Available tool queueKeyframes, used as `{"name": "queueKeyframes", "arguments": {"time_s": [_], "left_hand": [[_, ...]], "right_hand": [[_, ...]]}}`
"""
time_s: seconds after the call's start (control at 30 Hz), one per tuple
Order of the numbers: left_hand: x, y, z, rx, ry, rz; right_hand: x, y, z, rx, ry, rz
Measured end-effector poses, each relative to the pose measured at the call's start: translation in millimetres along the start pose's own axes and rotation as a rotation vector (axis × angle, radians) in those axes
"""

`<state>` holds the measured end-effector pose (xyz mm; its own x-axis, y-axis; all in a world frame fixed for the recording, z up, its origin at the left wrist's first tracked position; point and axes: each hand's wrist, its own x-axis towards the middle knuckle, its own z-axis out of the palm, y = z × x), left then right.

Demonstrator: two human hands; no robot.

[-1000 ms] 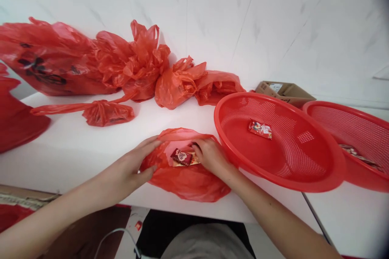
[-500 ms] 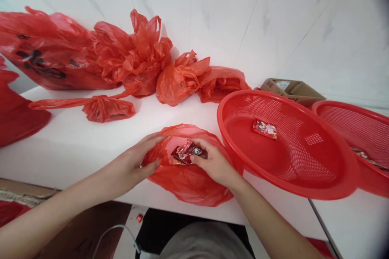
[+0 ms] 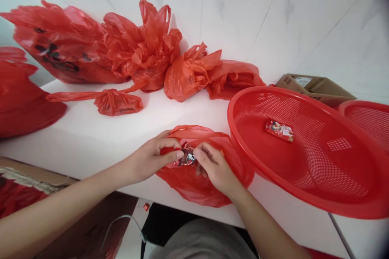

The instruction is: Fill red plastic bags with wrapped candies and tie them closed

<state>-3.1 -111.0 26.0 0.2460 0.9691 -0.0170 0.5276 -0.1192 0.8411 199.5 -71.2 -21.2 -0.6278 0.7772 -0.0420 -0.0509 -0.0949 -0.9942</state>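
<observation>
Over the open red plastic bag (image 3: pixel 200 188), both hands meet at a small dark red printed packet (image 3: pixel 187 156). My left hand (image 3: pixel 161 153) pinches the packet's left side between thumb and forefinger. On its right side, the thumb and forefinger of my right hand (image 3: pixel 212 164) are closed on it. The bag lies spread with its mouth up on the white table (image 3: pixel 91 141), and the hands hide part of its opening. Right beside it, a large red perforated basket (image 3: pixel 279 166) holds one red and white packet (image 3: pixel 279 130).
Knotted red bags (image 3: pixel 152 52) line the wall, with a small tied bag (image 3: pixel 117 102) before them. Another red bag (image 3: pixel 27 97) is at the far left. A cardboard box (image 3: pixel 316 88) and a second red basket (image 3: pixel 364 109) stand at the back right.
My left hand has moved from the bag's rim onto the packet, which is now between both hands. The view has shifted, so the baskets appear further right.
</observation>
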Motion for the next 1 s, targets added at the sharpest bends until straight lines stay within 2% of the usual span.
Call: {"name": "queueKeyframes", "arguments": {"time_s": [0.2, 0.33, 0.5, 0.63, 1.0], "left_hand": [[2.8, 0.4, 5.7, -0.184, -0.01, -0.19], [3.6, -0.1, 6.9, -0.292, -0.05, -0.246], [3.8, 2.3, 8.7, -0.35, -0.058, -0.257], [4.1, 1.0, 12.6, -0.304, -0.064, -0.231], [5.1, 3.1, 14.7, -0.184, -0.075, -0.228]], "right_hand": [[0.4, 4.6, 1.2, -0.127, 0.138, -0.146], [-0.1, 5.3, 1.1, -0.126, 0.167, -0.169], [-0.1, 6.4, 2.7, -0.062, 0.213, -0.158], [1.0, 7.7, 3.3, 0.002, 0.143, -0.13], [0.2, 9.2, 2.2, -0.119, 0.183, -0.174]]}}
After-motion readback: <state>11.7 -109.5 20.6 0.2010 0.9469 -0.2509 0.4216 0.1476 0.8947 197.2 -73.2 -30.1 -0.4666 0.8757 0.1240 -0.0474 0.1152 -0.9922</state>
